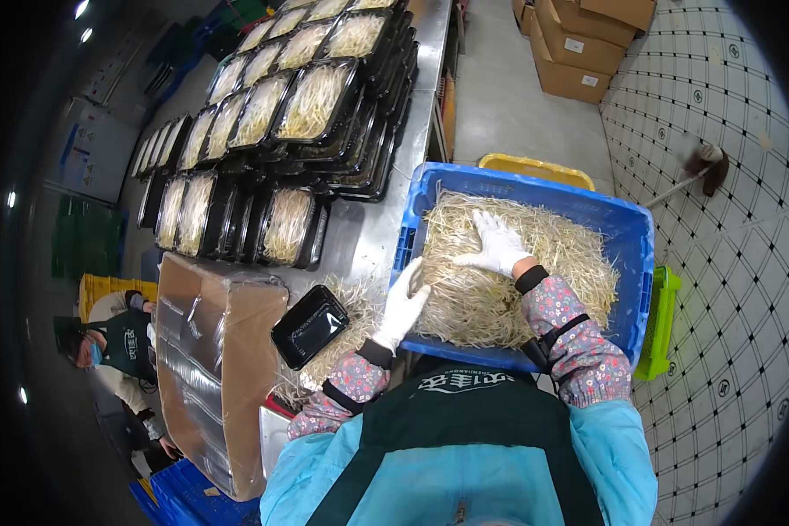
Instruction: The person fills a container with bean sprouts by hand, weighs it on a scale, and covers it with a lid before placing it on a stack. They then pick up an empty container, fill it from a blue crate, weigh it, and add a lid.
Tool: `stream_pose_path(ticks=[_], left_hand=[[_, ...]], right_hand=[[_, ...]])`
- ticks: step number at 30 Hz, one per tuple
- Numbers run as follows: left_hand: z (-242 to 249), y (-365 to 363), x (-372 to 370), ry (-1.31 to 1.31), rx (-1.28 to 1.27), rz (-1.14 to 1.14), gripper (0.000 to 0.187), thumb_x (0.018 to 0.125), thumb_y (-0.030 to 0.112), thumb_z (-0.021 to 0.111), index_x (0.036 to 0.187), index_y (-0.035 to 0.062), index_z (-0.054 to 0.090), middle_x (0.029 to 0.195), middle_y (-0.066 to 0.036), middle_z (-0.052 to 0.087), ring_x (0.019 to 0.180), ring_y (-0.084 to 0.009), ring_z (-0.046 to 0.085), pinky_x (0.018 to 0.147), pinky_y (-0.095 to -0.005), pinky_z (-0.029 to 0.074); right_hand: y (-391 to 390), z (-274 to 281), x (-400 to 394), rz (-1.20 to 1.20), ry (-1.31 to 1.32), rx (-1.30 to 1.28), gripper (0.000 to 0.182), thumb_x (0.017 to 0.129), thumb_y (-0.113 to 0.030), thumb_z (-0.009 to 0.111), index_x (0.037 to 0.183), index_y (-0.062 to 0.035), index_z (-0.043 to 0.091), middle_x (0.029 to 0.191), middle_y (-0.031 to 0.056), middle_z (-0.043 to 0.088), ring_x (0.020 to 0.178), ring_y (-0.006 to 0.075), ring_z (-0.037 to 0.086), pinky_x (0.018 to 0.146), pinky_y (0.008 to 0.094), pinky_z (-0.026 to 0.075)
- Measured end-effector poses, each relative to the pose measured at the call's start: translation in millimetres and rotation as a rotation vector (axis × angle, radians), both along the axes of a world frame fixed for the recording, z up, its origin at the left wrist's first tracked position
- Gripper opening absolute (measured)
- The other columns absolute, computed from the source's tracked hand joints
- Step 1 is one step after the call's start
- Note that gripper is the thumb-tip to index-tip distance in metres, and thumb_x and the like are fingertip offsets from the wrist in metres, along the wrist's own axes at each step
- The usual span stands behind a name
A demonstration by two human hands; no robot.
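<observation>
A blue crate [633,254] full of bean sprouts [465,302] is in front of me. My right hand [498,245], in a white glove, lies spread on the sprouts with its fingers stretched out and nothing gripped. At the crate's left edge is my left hand [401,309], also gloved in white, its thumb apart from its fingers and no object in it. An empty black plastic tray [309,327] sits on the metal table to the left of that hand. Loose bean sprouts [355,307] are scattered around the tray.
Stacked trays of packed sprouts [316,101] cover the far left of the table. A cardboard box [254,351] lined with plastic stands near left. A co-worker [123,346] is beyond it. Yellow [535,167] and green [662,324] crates show beside the blue one; cartons [579,53] stand behind.
</observation>
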State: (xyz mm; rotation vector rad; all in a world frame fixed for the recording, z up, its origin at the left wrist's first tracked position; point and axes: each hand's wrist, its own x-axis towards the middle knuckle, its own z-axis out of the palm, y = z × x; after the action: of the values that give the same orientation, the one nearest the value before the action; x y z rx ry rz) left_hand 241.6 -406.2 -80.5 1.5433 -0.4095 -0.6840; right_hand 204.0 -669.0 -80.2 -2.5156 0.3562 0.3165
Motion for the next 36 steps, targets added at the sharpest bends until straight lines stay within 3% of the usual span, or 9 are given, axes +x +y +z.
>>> stream_pose_path(ticks=[7,12,17,19,22,27,30,32,36], left_hand=[[81,79,15,-0.283,-0.002,0.494,0.043,0.095,-0.001,0.053,0.137,-0.0058,0.046,0.130,-0.018,0.059,0.120,-0.0245,0.058,0.104,-0.0340,0.043],[71,157,19,-0.446,0.121,0.864,0.049,0.095,0.003,0.057,0.141,-0.0039,0.043,0.141,-0.018,0.051,0.130,-0.0251,0.049,0.108,-0.0364,0.039],[54,217,-4,-0.567,0.585,1.088,0.063,0.092,0.018,0.067,0.145,-0.0012,0.038,0.148,-0.020,0.042,0.137,-0.0298,0.039,0.115,-0.0411,0.029],[15,240,-10,-0.519,0.593,1.138,0.069,0.091,0.023,0.070,0.144,-0.0035,0.037,0.149,-0.021,0.039,0.138,-0.0307,0.037,0.117,-0.0412,0.024],[-2,242,-22,-0.107,0.254,1.175,0.072,0.088,0.032,0.074,0.141,-0.0061,0.042,0.137,-0.017,0.052,0.125,-0.0253,0.049,0.110,-0.0364,0.034],[-28,232,-23,-0.030,0.065,1.398,0.024,0.086,0.016,0.071,0.104,0.0003,0.066,0.096,-0.006,0.067,0.088,-0.0143,0.058,0.081,-0.0285,0.045],[-3,205,-18,-0.134,0.027,1.596,0.020,0.088,0.012,0.068,0.103,-0.0004,0.065,0.098,-0.007,0.067,0.089,-0.0132,0.059,0.081,-0.0277,0.047],[30,178,-27,-0.202,-0.297,1.555,0.022,0.089,0.010,0.067,0.107,-0.0015,0.064,0.102,-0.008,0.066,0.094,-0.0150,0.060,0.089,-0.0295,0.047],[69,129,-39,-0.392,-0.209,1.465,0.033,0.090,0.007,0.064,0.121,-0.0015,0.057,0.118,-0.011,0.061,0.109,-0.0201,0.057,0.101,-0.0334,0.043]], right_hand=[[89,53,-31,0.241,0.161,-0.328,0.141,0.050,-0.064,0.085,0.153,-0.0001,0.013,0.154,0.0296,0.024,0.141,0.0486,0.026,0.111,0.0609,0.025],[66,9,-14,0.105,0.094,-0.182,0.109,0.064,-0.030,0.078,0.151,-0.0001,0.020,0.128,0.0232,0.056,0.116,0.0338,0.056,0.100,0.0426,0.044],[38,20,-1,0.119,0.152,-0.222,0.119,0.060,-0.037,0.085,0.152,-0.0004,0.018,0.126,0.0246,0.057,0.121,0.0368,0.054,0.102,0.0427,0.044],[44,11,-12,0.212,-0.063,-0.539,0.125,0.057,-0.040,0.088,0.152,-0.0002,0.016,0.128,0.0267,0.055,0.122,0.0395,0.053,0.103,0.0432,0.043],[54,13,-10,0.234,0.060,-0.438,0.125,0.057,-0.039,0.087,0.152,-0.0014,0.015,0.123,0.0260,0.057,0.117,0.0389,0.056,0.098,0.0444,0.046],[39,-1,-23,0.223,-0.003,-0.245,0.096,0.063,-0.028,0.078,0.146,-0.0018,0.036,0.105,0.0213,0.066,0.098,0.0348,0.066,0.086,0.0407,0.053],[26,35,-32,0.162,-0.005,-0.094,0.092,0.063,-0.028,0.078,0.144,-0.0031,0.042,0.113,0.0211,0.065,0.102,0.0348,0.065,0.089,0.0393,0.052],[18,50,-37,0.140,0.008,-0.060,0.099,0.062,-0.028,0.078,0.148,-0.0052,0.035,0.115,0.0220,0.065,0.102,0.0355,0.065,0.089,0.0392,0.052],[13,70,-44,0.248,-0.079,-0.119,0.103,0.060,-0.028,0.079,0.148,-0.0038,0.032,0.113,0.0212,0.066,0.100,0.0350,0.066,0.088,0.0399,0.052]])
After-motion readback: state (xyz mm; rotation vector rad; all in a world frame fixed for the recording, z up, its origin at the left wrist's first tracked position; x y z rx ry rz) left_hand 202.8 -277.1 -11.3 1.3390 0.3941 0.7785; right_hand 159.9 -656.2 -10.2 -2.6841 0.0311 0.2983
